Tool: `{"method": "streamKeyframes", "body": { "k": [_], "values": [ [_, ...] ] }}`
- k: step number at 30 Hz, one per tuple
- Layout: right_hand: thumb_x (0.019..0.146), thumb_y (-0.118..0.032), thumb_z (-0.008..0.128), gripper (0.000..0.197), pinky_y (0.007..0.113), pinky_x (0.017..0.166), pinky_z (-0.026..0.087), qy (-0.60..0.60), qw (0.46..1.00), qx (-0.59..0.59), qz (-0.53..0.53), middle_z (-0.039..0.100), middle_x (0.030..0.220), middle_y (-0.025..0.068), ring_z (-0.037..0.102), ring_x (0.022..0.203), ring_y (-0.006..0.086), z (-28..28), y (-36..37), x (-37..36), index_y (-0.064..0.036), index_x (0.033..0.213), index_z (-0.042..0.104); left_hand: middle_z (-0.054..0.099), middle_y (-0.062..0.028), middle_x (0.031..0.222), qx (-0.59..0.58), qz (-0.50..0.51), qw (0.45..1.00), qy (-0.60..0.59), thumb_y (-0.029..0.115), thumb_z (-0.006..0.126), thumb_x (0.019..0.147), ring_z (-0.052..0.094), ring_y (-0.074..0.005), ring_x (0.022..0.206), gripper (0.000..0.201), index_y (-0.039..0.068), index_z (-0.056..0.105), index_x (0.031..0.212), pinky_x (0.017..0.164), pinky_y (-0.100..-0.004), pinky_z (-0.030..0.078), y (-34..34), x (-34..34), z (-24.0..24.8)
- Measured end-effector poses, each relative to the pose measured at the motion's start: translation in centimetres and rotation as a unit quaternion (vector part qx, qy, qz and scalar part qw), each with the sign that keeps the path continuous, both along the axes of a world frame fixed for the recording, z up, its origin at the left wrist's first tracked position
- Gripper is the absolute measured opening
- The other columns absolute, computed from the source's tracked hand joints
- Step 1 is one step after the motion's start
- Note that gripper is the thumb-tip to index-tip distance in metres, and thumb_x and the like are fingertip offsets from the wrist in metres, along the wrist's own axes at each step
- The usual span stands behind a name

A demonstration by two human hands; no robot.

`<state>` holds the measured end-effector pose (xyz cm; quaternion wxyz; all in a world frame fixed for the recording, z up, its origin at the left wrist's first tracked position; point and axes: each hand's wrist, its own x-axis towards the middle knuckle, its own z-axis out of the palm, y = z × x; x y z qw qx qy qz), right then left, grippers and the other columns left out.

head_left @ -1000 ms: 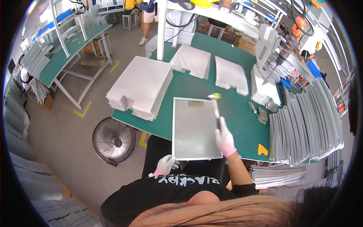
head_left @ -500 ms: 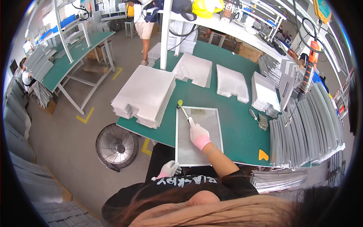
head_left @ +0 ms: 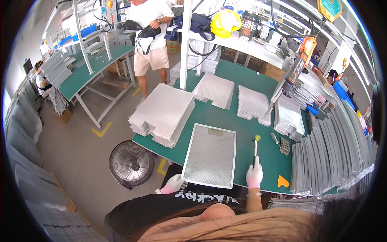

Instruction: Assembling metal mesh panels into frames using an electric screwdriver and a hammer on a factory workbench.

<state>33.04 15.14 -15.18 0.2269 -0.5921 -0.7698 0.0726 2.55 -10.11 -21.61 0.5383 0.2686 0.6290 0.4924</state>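
Observation:
A framed mesh panel (head_left: 210, 157) lies on the green table at its front edge, its near end jutting toward me. My left hand (head_left: 174, 183), in a white glove with a pink cuff, is closed on the panel's lower left corner. To the right of the panel, my right hand (head_left: 254, 173) is gloved the same way and wrapped round the handle of a small mallet. The mallet's yellow-green head (head_left: 257, 138) points away from me, above the table and apart from the panel.
Stacks of notched mesh sheets (head_left: 165, 109) stand across the green table (head_left: 225, 115). A screwdriver (head_left: 275, 138), small metal parts (head_left: 285, 146) and an orange heart-shaped piece (head_left: 283, 181) lie right. Grey panels (head_left: 326, 149) line the right edge. An orange power tool (head_left: 302, 56) hangs overhead; a fan (head_left: 133, 165) stands left.
My right hand has swung the mallet from the panel's far left corner to the right, off the panel. The panel has tilted slightly. The person beyond the table has come closer.

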Motion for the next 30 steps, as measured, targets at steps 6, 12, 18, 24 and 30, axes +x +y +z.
{"method": "streamKeyframes", "body": {
  "k": [6, 12, 18, 24, 30],
  "values": [
    [0.090, -0.009, 0.059, 0.060, 0.047, 0.083, 0.052, 0.077, 0.997, 0.012, 0.001, 0.065, 0.105, 0.0226, 0.064, 0.093, 0.0401, -1.2, -3.1, 4.2, -0.0057, 0.147, 0.043, 0.067, -0.0072, 0.090, 0.055, 0.009, 0.997, 0.058, 0.027, 0.052, 0.102, 0.066, -0.0153, 0.075, 0.031, 0.000, 0.059, 0.116, 0.069, -0.0304, 0.055, 5.5, -0.2, 3.1],
    [0.087, -0.008, 0.063, 0.059, 0.048, 0.080, 0.052, 0.099, 0.970, -0.009, 0.221, 0.064, 0.100, 0.0230, 0.063, 0.089, 0.0415, 2.4, -7.3, 0.9, -0.0051, 0.144, 0.047, 0.067, -0.0159, 0.077, 0.019, -0.064, 0.937, 0.343, 0.037, 0.058, 0.096, 0.067, -0.0311, 0.071, 0.042, -0.001, 0.061, 0.113, 0.067, -0.0405, 0.052, 8.7, 0.4, 5.0],
    [0.086, -0.012, 0.066, 0.056, 0.046, 0.064, 0.051, 0.074, 0.937, -0.039, 0.338, 0.060, 0.087, 0.0154, 0.063, 0.075, 0.0357, 1.2, -10.0, -1.6, -0.0096, 0.140, 0.050, 0.067, -0.0136, 0.078, 0.017, -0.057, 0.881, 0.470, 0.029, 0.065, 0.091, 0.066, -0.0311, 0.074, 0.056, 0.001, 0.052, 0.137, 0.067, -0.0422, 0.051, 7.4, 1.0, 6.1],
    [0.086, -0.011, 0.066, 0.060, 0.044, 0.062, 0.052, 0.086, 0.917, -0.076, 0.381, 0.060, 0.086, 0.0148, 0.063, 0.074, 0.0347, -1.0, -10.7, -2.5, -0.0097, 0.143, 0.048, 0.062, -0.0186, 0.077, 0.083, -0.049, 0.867, 0.488, 0.010, 0.056, 0.087, 0.063, -0.0360, 0.072, 0.055, -0.001, 0.045, 0.141, 0.067, -0.0471, 0.049, 3.9, 0.1, 3.1],
    [0.087, -0.014, 0.065, 0.060, 0.044, 0.059, 0.052, 0.073, 0.918, -0.068, 0.385, 0.061, 0.086, 0.0148, 0.064, 0.072, 0.0334, -3.0, -11.0, -2.1, -0.0125, 0.144, 0.047, 0.061, -0.0172, 0.081, 0.126, -0.060, 0.882, 0.451, 0.006, 0.056, 0.086, 0.061, -0.0357, 0.075, 0.067, -0.003, 0.033, 0.148, 0.069, -0.0464, 0.048, 3.3, 0.4, 2.0]
  ]
}}
